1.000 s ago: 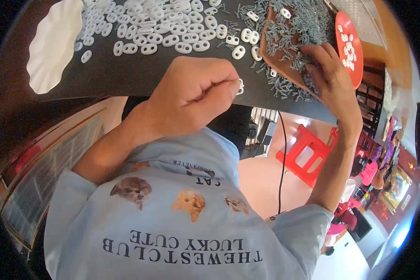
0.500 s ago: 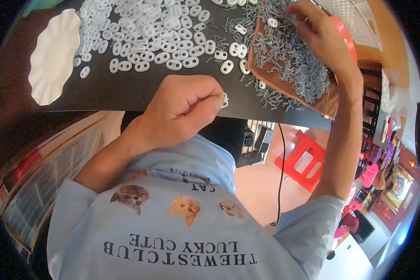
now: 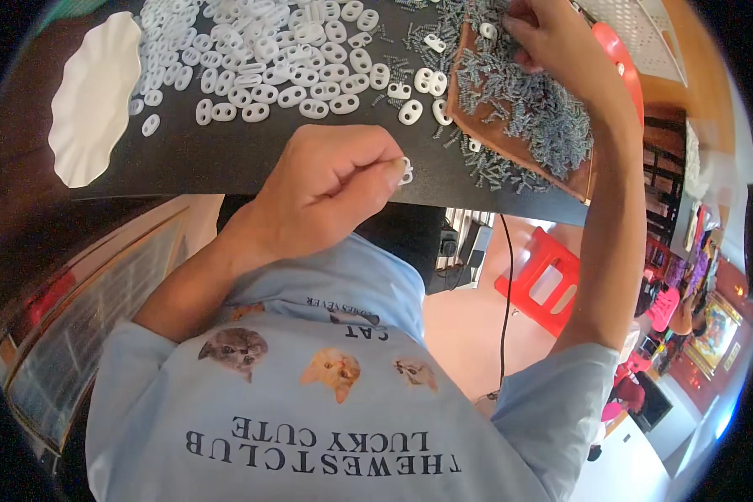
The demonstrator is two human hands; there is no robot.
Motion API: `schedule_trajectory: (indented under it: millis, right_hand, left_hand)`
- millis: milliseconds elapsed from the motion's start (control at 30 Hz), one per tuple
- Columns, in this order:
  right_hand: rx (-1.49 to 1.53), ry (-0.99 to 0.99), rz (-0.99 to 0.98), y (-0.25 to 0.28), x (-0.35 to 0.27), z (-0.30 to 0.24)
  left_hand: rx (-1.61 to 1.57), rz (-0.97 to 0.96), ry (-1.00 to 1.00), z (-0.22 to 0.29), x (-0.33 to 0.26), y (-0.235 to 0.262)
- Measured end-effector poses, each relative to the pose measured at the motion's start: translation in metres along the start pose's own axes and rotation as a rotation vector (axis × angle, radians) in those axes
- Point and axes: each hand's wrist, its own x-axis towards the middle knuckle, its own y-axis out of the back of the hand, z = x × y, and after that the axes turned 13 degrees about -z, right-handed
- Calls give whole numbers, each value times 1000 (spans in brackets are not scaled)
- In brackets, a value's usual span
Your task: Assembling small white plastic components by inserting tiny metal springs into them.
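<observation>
My left hand is closed near the front edge of a dark table, pinching a small white oval plastic piece between thumb and fingertips. My right hand reaches far over a brown tray heaped with small grey springs, its fingers curled down into the pile; what they hold is hidden. A wide spread of white oval pieces covers the table's far middle.
A white scalloped paper plate lies at the table's left. A red object sits beyond the tray. Below the table are a red plastic stool, a black cable and a tiled floor.
My right hand has moved from the tray's near part toward its far edge. The left hand stays closed on the white piece, and the view has shifted slightly.
</observation>
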Motion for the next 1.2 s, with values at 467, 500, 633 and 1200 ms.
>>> schedule_trajectory:
  millis: [467, 500, 633, 1200]
  right_hand:
    - [204, 157, -337, 3, -5, 49]
    - [124, 139, -212, 3, -2, 43]
    - [119, 163, -151, 13, 4, 7]
    - [77, 82, -48, 8, -20, 4]
  left_hand:
    - [81, -3, -94, -2, -1, 0]
    - [83, -2, -94, -2, -1, 0]
    - [65, 5, -87, -3, -3, 1]
    - [-64, 23, -30, -4, -3, -2]
